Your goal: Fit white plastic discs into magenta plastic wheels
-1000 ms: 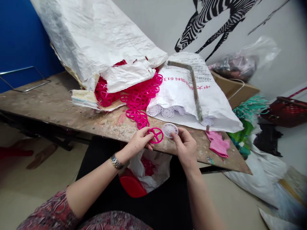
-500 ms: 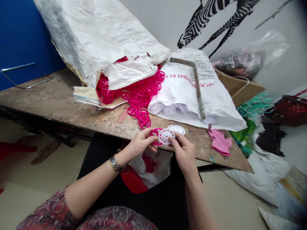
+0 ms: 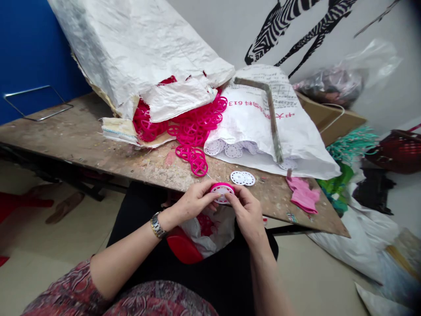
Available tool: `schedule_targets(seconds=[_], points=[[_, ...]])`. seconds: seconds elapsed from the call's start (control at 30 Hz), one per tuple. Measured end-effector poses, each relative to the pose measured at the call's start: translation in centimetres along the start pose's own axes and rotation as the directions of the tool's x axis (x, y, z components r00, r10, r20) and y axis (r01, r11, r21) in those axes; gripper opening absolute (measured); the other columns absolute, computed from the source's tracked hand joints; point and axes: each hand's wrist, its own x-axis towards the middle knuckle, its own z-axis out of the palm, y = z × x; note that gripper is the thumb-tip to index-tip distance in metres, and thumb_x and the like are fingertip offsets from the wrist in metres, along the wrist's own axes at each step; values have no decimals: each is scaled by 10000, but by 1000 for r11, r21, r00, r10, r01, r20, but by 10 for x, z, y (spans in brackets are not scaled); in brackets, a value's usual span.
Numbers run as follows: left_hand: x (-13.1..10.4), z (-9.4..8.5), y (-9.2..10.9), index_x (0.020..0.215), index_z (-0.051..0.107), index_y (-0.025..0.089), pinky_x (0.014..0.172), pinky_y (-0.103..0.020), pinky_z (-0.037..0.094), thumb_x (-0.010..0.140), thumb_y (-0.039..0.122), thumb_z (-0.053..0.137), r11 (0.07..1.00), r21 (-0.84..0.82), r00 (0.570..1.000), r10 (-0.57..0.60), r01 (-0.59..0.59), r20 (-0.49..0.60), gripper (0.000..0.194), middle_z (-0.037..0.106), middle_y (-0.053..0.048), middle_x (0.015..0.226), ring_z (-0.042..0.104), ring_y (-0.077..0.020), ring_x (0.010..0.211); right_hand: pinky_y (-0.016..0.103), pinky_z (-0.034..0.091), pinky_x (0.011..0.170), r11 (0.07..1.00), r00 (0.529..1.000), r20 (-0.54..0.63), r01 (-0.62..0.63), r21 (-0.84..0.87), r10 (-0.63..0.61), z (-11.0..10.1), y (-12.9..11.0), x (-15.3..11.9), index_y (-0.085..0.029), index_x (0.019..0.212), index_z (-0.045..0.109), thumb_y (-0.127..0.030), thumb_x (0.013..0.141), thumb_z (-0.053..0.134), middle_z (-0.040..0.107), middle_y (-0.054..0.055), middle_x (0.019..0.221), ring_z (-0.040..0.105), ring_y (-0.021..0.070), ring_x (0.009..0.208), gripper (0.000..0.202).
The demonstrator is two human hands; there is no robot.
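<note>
Over the table's front edge, my left hand (image 3: 196, 198) and my right hand (image 3: 247, 210) pinch a white slotted disc (image 3: 222, 191) laid against a pink ring (image 3: 221, 184) from both sides. The ring's pink rim shows along the top of the disc. Just behind my right hand, white discs (image 3: 242, 178) overlap on the table. Several pink rings (image 3: 198, 163) lie behind my hands, trailing from a pile (image 3: 194, 131) at the mouth of a large white sack (image 3: 138, 48). More white discs (image 3: 215, 147) poke out of a second sack (image 3: 256, 127).
The wooden table (image 3: 148, 169) carries a metal bar (image 3: 274, 118) on the second sack and a pink cloth (image 3: 303, 195) at the right. Below its edge, a red container (image 3: 184, 246) and a white bag with pink pieces (image 3: 208, 232) sit near my lap. A cardboard box (image 3: 329, 116) stands behind.
The white disc has moved left onto the pink ring, and the two now overlap almost fully. My right hand has come closer to my left hand.
</note>
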Motion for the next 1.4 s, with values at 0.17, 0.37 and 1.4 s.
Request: schedule_targets(seconds=[0.17,0.37,1.4], points=[[-7,3,6,991,593,181,584,-244,530,947,426,482,984,167,998,58,-60,14,273,610,-29,877,650,-139,669,279,499,721,999,999,-27,38,-21,-39,1,-2,-9,-222,923,698,-350,860,645,720,3,837,654,183,775,151],[-9,6,7,903,571,176,526,-219,489,946,437,483,983,176,999,52,-51,-1,278,562,7,773,607,-110,571,272,477,708,1000,999,-46,8,-15,-9,4,-1,-14,-218,850,689,-330,864,626,700,-7,788,632,177,750,129],[-14,17,4,1302,495,197,895,-354,496,927,238,531,819,531,975,151,-216,164,378,662,-84,1123,632,-221,1021,252,462,684,991,996,-49,-67,113,72,0,15,-27,-214,869,648,-353,862,624,650,-13,786,586,158,738,141]])
